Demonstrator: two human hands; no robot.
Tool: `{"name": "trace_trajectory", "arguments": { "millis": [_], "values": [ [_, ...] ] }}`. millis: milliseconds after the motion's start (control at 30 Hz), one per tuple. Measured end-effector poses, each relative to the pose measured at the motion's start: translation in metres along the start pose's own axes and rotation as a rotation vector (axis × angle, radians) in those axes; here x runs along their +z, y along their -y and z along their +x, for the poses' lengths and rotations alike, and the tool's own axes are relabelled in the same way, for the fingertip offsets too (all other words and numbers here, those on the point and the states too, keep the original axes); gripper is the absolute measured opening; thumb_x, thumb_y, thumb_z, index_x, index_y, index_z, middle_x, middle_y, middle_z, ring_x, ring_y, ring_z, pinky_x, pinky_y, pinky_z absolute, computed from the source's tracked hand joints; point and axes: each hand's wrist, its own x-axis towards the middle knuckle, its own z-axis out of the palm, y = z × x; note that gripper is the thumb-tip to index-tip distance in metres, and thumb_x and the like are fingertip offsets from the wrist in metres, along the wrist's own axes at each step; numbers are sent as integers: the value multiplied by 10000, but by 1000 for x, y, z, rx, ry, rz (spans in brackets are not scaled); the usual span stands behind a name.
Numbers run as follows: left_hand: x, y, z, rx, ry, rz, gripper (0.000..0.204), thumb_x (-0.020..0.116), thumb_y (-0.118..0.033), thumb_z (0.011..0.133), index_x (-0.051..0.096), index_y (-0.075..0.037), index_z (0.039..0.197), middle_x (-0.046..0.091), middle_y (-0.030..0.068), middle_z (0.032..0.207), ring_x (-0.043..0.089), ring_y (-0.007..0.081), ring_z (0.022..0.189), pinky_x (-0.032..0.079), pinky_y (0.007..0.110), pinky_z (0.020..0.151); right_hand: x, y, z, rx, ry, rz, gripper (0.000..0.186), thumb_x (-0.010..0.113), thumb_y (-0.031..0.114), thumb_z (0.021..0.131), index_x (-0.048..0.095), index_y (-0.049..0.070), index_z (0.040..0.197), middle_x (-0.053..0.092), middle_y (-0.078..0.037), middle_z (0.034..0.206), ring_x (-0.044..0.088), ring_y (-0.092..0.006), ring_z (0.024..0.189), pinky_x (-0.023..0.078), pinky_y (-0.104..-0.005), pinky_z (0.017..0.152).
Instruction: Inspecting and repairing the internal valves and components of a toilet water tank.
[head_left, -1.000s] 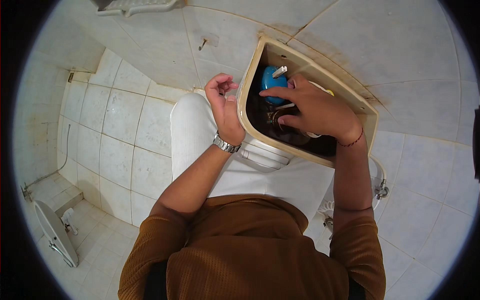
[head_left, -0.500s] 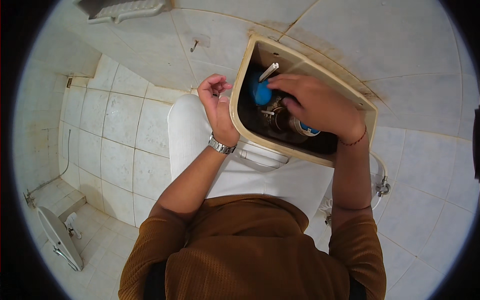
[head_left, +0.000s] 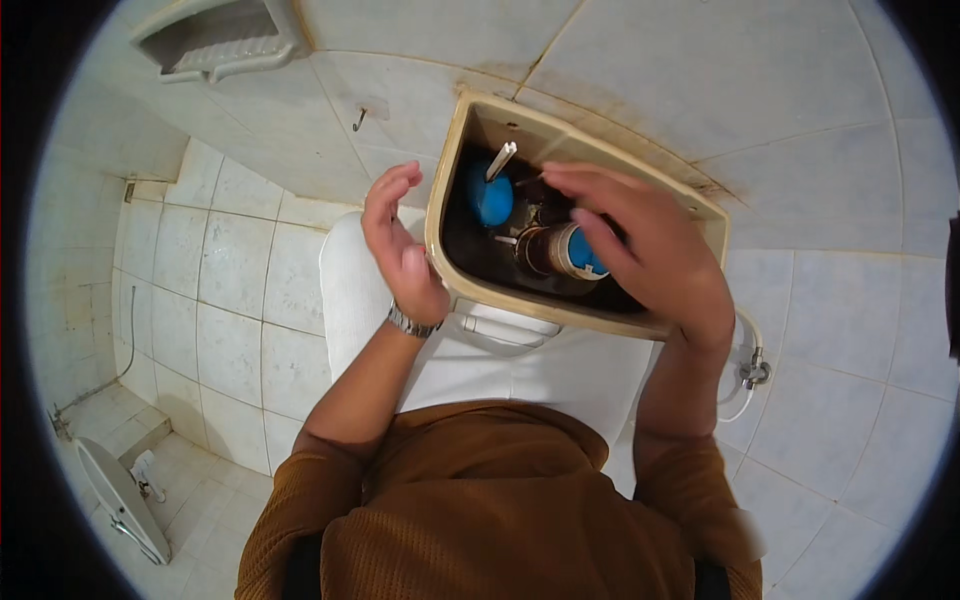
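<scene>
An open cream toilet cistern (head_left: 436,238) holds dark water, a blue float (head_left: 492,200) with a white rod (head_left: 500,160), and a cylindrical valve (head_left: 562,252) with a blue top. My right hand (head_left: 660,255) is over the cistern's right part, partly hiding that top, with fingers extended and apart and nothing visible in them. My left hand (head_left: 402,240), wearing a metal watch (head_left: 408,322), is open beside the cistern's left rim, fingers loosely curved; whether it touches the rim I cannot tell.
A white soap shelf (head_left: 215,45) and a small hook (head_left: 358,118) are on the tiled wall (head_left: 750,120). A hose with a valve (head_left: 755,372) hangs at the right. A white washbasin (head_left: 120,495) is at the lower left, beyond the tiled floor (head_left: 230,330).
The cistern appears lower and further left as the view has shifted. My right hand has moved right and up off the blue float, uncovering the valve's blue top. My left hand has moved left.
</scene>
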Motion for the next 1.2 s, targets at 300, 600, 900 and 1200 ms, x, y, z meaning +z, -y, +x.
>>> {"name": "trace_trajectory", "arguments": {
  "millis": [300, 600, 900, 1200],
  "values": [
    [2, -3, -5, 262, 243, 264, 591, 392, -567, 957, 574, -26, 1109, 537, 288, 1329, 452, 462, 1299, 312, 547, 1095, 22, -26, -129, 281, -446, -384, 280, 563, 124, 912, 631, -1, 1153, 656, -135, 1189, 633, -342, 1033, 471, -437, 929],
    [14, -7, -14, 179, 153, 162, 641, 341, -617, 975, 509, -28, 1165, 370, 336, 1445, 376, 450, 1362, 326, 562, 1114, 75, -89, -158, -19, -1071, -472, 321, 397, 249, 912, 614, 58, 771, 635, -94, 777, 565, -279, 778, 460, -447, 797],
    [15, -8, -13, 164, 180, 196, 635, 280, -650, 969, 494, -87, 1172, 322, 328, 1469, 342, 447, 1376, 381, 573, 1088, 77, -99, -163, -82, -1088, -472, 274, 442, 258, 880, 614, 98, 738, 590, -46, 738, 543, -250, 789, 454, -443, 761],
    [12, -10, -13, 192, 169, 224, 622, 229, -641, 979, 494, -107, 1157, 335, 320, 1468, 358, 440, 1367, 383, 568, 1091, 81, -96, -164, -80, -1093, -455, 251, 452, 254, 879, 612, 109, 751, 583, -41, 756, 540, -246, 794, 457, -455, 776]
  ]
}}
